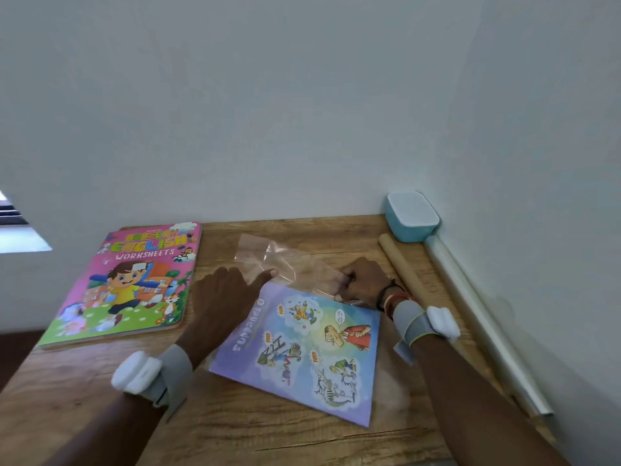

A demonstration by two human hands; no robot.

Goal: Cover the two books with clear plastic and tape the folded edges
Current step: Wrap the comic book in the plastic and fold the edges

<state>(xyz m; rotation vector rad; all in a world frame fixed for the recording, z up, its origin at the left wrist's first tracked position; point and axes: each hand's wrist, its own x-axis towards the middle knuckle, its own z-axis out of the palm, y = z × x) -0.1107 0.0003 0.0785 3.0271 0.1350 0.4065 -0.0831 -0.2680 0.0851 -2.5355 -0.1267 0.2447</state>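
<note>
A purple comic book lies tilted on the wooden table. A clear plastic sheet sticks out from under its far edge, partly lifted. My left hand rests flat on the book's left edge, fingers straight, index finger touching the plastic. My right hand has curled fingers pinching the plastic at the book's far right corner. A pink "Nursery English Worksheets" book lies at the far left, apart from both hands.
A blue lidded box stands in the back right corner. A brown paper roll and a roll of clear plastic lie along the right wall. The wall runs close behind the table.
</note>
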